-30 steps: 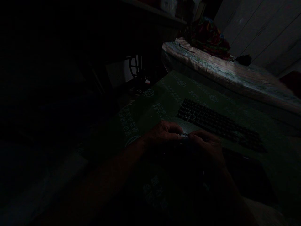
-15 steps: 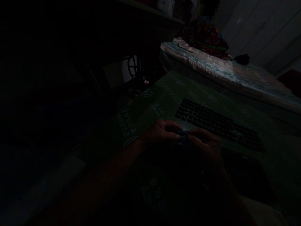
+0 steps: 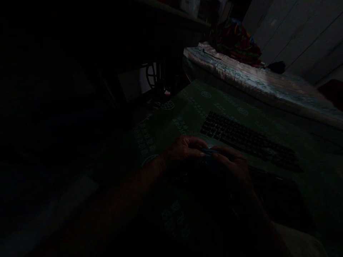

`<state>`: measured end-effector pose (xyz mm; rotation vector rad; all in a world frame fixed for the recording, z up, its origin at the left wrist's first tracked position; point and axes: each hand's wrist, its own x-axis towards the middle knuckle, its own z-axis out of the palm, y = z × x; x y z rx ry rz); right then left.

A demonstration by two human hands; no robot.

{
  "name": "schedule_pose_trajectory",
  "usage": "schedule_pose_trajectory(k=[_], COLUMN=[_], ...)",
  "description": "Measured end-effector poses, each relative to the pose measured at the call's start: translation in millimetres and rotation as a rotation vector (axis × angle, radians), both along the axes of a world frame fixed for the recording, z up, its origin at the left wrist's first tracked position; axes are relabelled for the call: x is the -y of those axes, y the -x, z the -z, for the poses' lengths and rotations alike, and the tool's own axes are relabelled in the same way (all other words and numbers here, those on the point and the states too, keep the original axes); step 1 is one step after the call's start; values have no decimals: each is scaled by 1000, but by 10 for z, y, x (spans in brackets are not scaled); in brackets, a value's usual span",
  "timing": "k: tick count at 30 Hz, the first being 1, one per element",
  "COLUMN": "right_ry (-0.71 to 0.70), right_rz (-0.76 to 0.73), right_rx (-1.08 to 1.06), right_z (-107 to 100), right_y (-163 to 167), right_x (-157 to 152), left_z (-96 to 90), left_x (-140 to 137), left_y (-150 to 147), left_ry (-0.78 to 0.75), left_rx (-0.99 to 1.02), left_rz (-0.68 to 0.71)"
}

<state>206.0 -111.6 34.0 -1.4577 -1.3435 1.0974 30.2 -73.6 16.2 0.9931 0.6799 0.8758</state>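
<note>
My left hand [image 3: 187, 148] and my right hand [image 3: 232, 160] meet over the green printed board. Between their closed fingertips is a small, thin bluish piece [image 3: 210, 151]; the dark hides its kind. Fingers of both hands are pinched on it. Below the hands everything is nearly black, so what lies there cannot be made out. Just beyond them a black keyboard [image 3: 249, 139] lies slantwise with its keys up. A flat dark panel [image 3: 284, 196] rests to the right of my right hand.
The green board [image 3: 187, 107] bears white lettering and globe marks. Behind it stands a bed-like surface with a pale patterned cover [image 3: 254, 82] and a heap of red patterned cloth [image 3: 235, 43]. A dark table [image 3: 160, 32] with a spoked wheel [image 3: 152, 75] beneath stands at the left.
My right hand has shifted slightly left, and the bluish piece looks flatter between the fingertips. My left hand stays nearly in place. The blurred patch above the red cloth is gone.
</note>
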Motion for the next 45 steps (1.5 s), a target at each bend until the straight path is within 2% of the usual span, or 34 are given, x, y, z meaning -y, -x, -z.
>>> schedule_pose_trajectory(k=[6, 17, 26, 29, 36, 45], right_ry=[39, -1, 71, 49, -38, -20], right_rz=[16, 132, 195, 144, 67, 85], right_rx=[-27, -35, -89, -117, -11, -26], right_z=[-21, 9, -4, 4, -19, -29], right_y=[24, 39, 49, 37, -11, 22], right_x=[-7, -35, -42, -42, -45, -27], left_z=[19, -52, -27, -57, -81, -69], left_x=[-10, 5, -8, 5, 17, 8], left_y=[-11, -23, -11, -5, 2, -19], left_ry=[9, 7, -8, 5, 17, -68], left_rx=[-4, -101, -90, -123, -198, -194], left_rz=[-9, -15, 0, -2, 8, -31])
